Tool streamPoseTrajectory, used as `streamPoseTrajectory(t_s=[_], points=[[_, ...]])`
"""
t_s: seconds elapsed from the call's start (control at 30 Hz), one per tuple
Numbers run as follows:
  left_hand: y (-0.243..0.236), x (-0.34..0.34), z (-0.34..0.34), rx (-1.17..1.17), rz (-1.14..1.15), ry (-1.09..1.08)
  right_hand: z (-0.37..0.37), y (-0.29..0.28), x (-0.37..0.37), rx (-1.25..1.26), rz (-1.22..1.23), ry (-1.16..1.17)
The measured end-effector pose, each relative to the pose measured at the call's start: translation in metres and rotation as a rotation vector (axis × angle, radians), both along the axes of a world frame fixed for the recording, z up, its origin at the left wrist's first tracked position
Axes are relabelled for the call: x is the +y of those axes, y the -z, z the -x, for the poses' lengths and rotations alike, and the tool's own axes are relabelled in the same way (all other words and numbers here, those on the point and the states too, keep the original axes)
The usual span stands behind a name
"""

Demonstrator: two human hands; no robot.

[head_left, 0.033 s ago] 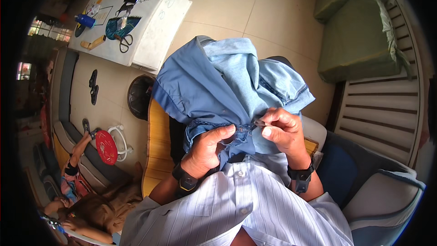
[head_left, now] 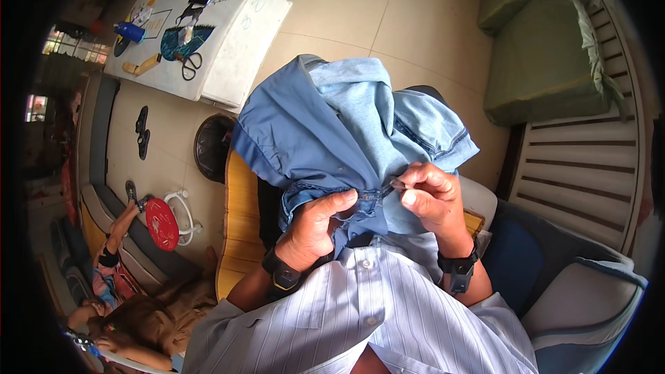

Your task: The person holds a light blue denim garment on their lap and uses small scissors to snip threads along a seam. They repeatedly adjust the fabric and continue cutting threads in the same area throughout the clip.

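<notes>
A bundle of blue denim garments [head_left: 346,118], darker on the left and pale on the right, lies across my lap. My left hand [head_left: 312,228] grips the frayed dark waistband [head_left: 369,204], thumb on top and fingers hidden beneath. Just right of it, my right hand [head_left: 433,204] pinches a small, thin object [head_left: 397,183] at the seam; it is too small to identify.
At upper left stands a white table [head_left: 242,41] with scissors [head_left: 189,66] and a blue bottle [head_left: 129,31]. Below are a bin [head_left: 211,149], a red stool [head_left: 161,225] and a reclining person [head_left: 114,263]. Green covered furniture [head_left: 537,55] and a slatted bench [head_left: 575,173] are right.
My right hand's fingers and the small object in them have shifted very slightly. The rest looks the same.
</notes>
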State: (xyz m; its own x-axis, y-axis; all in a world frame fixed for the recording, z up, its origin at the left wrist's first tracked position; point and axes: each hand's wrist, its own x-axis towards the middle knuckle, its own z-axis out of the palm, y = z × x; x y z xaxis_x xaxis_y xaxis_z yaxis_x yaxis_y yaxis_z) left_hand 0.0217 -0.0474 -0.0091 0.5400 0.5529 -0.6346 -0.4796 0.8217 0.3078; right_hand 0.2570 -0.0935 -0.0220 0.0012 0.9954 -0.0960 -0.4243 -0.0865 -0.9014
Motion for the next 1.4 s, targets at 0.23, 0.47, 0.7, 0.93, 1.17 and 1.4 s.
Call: streamPoseTrajectory(t_s=[0.23,0.47,0.7,0.93,1.17,1.4], points=[[-0.008,0.004,0.004,-0.009,-0.043,0.064,-0.010,-0.017,-0.005,-0.059,0.170,0.033],[0.000,0.004,0.005,0.131,-0.027,0.181,-0.001,-0.035,-0.003,-0.663,-0.124,0.141],[-0.003,0.000,0.008,0.094,-0.137,0.194,0.000,-0.028,-0.010,-0.451,-0.088,0.053],[-0.019,0.000,0.004,0.094,-0.257,0.256,0.011,-0.025,-0.014,-0.196,0.043,0.054],[-0.013,0.000,0.010,0.148,-0.413,0.314,0.020,-0.026,0.000,-0.239,-0.037,0.038],[-0.011,0.001,0.012,0.155,-0.377,0.325,0.025,-0.034,0.005,-0.445,-0.006,0.008]])
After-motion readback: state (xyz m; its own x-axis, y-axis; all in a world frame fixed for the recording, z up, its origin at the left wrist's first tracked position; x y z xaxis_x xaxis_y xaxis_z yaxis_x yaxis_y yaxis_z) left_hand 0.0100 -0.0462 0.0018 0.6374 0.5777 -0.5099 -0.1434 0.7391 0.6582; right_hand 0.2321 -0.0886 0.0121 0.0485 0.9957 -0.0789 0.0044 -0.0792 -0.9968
